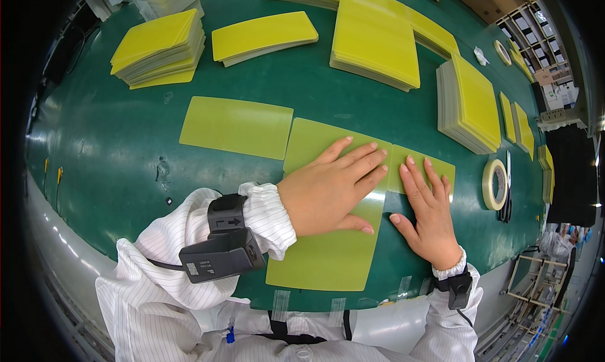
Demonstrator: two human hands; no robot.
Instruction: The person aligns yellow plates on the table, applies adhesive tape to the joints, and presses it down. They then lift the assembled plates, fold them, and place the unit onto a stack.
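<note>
My left hand (331,188) lies flat with fingers spread on a large yellow-green sheet (321,264), near its upper right part. The fingers of my right hand (430,214) rest on a smaller yellow-green sheet (441,171), which sits against the large sheet's right edge; its thumb and palm are over the green table. Another yellow-green sheet (236,125) lies along the large sheet's upper left edge, touched by neither hand. Both hands are empty, and they cover parts of the sheets beneath them.
Stacks of yellow sheets stand beyond: a tall one (161,46) at left, a low one (265,37), a large one (375,43) and a thick one (469,103) at right. A tape roll (495,184) and scissors (507,195) lie at right. Clear tape strips (280,304) line the near edge.
</note>
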